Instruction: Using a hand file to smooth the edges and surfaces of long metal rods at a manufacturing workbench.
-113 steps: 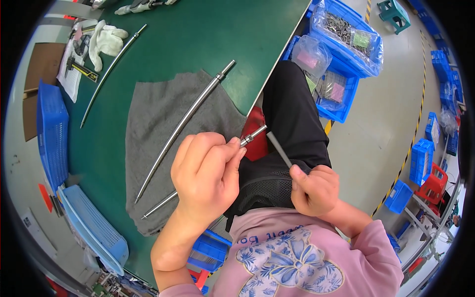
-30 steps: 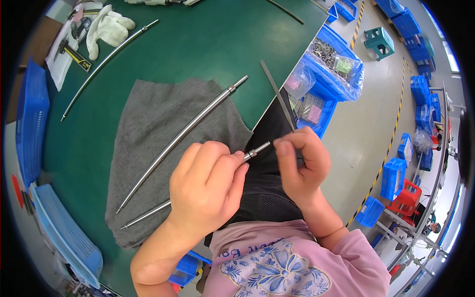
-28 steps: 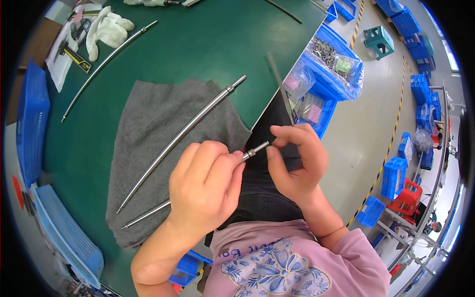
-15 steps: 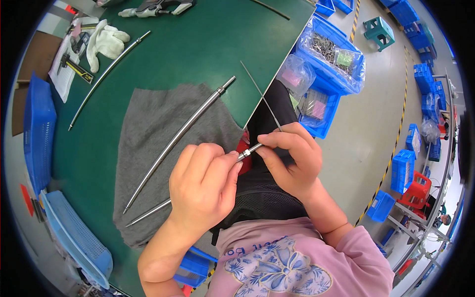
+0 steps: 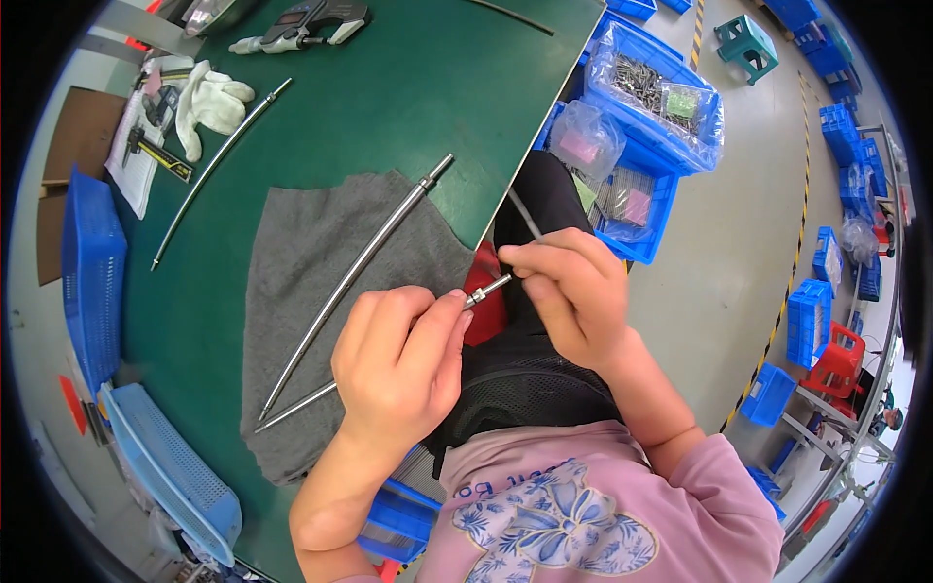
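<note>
My left hand (image 5: 397,364) pinches a slim steel rod (image 5: 296,406) near its stepped, collared end, which points up to the right. The tapered tail of this rod lies over the grey cloth (image 5: 292,243). Just off the collared tip is my right hand (image 5: 578,291), its thumb and forefinger closed together. A thin grey rod (image 5: 524,214) sticks out of the top of that hand; the part inside the fingers is hidden. Beside my left hand, a second curved steel rod (image 5: 355,275) with a collared end rests across the cloth.
Farther left on the green table (image 5: 389,97) lie another curved rod (image 5: 219,160), a white glove (image 5: 212,105), a caliper (image 5: 160,155) and a digital micrometer (image 5: 306,24). Blue baskets (image 5: 92,272) line the left edge. Right of the table stand blue bins (image 5: 671,165) of metal parts.
My right fingers have come off the rod's collared tip and moved slightly up. The thin grey rod has swung, so less of it shows. The whole view has shifted a little.
</note>
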Tool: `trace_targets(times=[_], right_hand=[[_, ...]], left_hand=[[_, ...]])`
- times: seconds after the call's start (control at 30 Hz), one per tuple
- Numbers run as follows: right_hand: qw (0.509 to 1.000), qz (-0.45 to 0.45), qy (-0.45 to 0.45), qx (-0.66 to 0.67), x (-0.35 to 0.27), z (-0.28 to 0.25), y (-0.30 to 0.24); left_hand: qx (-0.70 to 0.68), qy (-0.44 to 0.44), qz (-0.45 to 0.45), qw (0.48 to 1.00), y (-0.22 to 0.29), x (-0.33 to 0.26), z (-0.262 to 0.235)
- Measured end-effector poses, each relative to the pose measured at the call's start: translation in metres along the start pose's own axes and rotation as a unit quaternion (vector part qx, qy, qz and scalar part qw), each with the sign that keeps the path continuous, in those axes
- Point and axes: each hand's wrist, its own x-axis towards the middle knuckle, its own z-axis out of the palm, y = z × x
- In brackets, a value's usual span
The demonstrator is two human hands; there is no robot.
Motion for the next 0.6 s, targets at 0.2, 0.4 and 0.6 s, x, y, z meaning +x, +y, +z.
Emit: trace_targets(times=[0.2, 0.4, 0.6], right_hand=[[0.949, 0.136, 0.101, 0.267, -0.031, 0.0, -0.028], [0.999, 0.014, -0.034, 0.009, -0.042, -0.01, -0.029], [0.994, -0.006, -0.031, -0.102, -0.045, -0.004, -0.034]], left_hand=[[-0.021, 0.017, -0.032, 0.999, 0.003, 0.002, 0.002], [-0.01, 0.031, -0.056, 0.998, 0.004, 0.001, 0.007], [0.0, 0.043, -0.062, 0.997, 0.004, 0.0, 0.008]])
